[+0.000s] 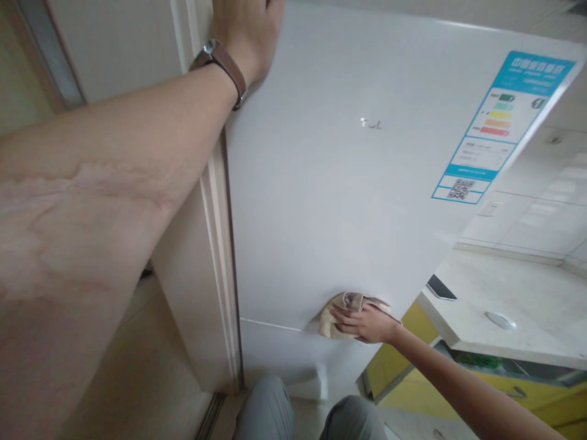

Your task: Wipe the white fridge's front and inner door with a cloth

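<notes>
A white refrigerator (321, 201) with a TCL logo and an energy label (504, 128) fills the middle of the view. My right hand (367, 322) presses a beige cloth (331, 321) against its front, close to the seam between the upper and lower doors. The fingers are bent over the cloth. At the top, my left hand (250, 33), with a brown-strapped watch (224, 64) on the wrist, lies against the refrigerator's upper left edge. Most of its fingers are cut off by the frame, so their grip is hidden.
A door frame (215, 244) runs close along the refrigerator's left side. To the right, a pale countertop (541, 293) over yellow cabinets (413, 379) carries a dark flat phone-like object (441, 287) and a small oval object (499, 320). My knees (270, 409) are below.
</notes>
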The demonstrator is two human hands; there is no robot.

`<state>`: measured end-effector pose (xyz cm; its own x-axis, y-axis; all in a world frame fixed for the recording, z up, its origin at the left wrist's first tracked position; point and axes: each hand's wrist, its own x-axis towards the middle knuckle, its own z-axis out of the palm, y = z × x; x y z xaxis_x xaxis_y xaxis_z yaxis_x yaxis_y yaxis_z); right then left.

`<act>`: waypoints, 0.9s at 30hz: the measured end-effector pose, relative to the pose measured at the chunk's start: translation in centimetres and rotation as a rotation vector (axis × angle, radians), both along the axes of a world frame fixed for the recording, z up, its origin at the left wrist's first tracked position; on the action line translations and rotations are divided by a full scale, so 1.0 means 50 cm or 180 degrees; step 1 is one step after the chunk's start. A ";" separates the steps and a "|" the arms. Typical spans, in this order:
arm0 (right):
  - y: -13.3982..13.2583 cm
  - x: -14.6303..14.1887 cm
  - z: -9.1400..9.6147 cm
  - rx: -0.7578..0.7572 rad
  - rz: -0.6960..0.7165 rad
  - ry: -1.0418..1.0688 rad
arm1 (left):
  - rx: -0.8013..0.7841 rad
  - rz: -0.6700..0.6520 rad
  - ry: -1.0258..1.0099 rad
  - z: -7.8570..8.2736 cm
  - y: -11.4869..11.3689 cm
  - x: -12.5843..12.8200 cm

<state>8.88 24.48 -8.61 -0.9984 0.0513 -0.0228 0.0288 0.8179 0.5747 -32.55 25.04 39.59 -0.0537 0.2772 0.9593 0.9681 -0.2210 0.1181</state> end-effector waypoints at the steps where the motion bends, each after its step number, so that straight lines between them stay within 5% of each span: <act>1: 0.002 0.012 0.026 0.0059 -0.0053 0.0003 | -0.0026 0.0064 -0.0006 -0.001 -0.003 0.002; 12: 0.029 0.040 0.371 0.1060 -0.0004 0.0636 | 0.0079 0.0339 0.0169 0.001 -0.008 0.008; 21: 0.025 -0.076 0.639 0.1874 -0.0471 0.1747 | -0.0807 0.0377 0.0606 0.032 -0.043 -0.016; 27: 0.004 -0.196 0.761 0.1811 -0.0978 0.2209 | -0.1398 0.0164 0.0978 0.080 -0.032 -0.038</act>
